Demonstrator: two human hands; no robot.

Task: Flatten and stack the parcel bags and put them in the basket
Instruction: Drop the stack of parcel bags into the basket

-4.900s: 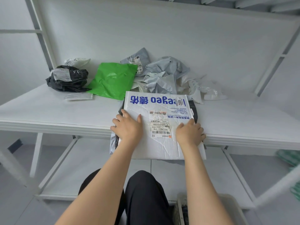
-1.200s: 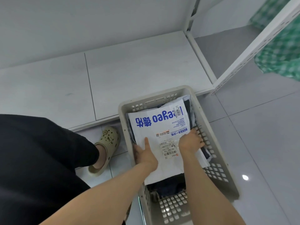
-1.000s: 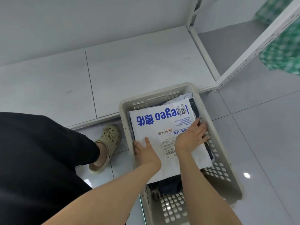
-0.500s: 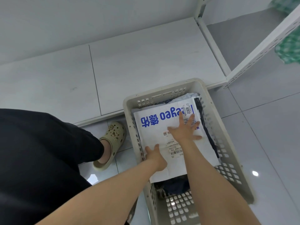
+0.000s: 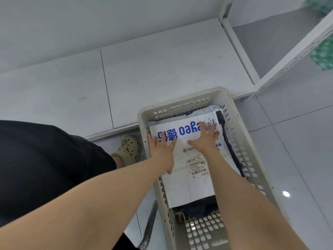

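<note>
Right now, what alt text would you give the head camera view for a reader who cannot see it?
The left hand and right hand press flat, fingers straight, on a white parcel bag with blue lettering, which lies atop darker bags in a beige basket on the tiled floor. A white shelf board lies beyond the basket; a clog stands left of it.

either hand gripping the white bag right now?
No, the left hand and right hand both lie flat, fingers straight, on top of the white bag in the basket.
</note>
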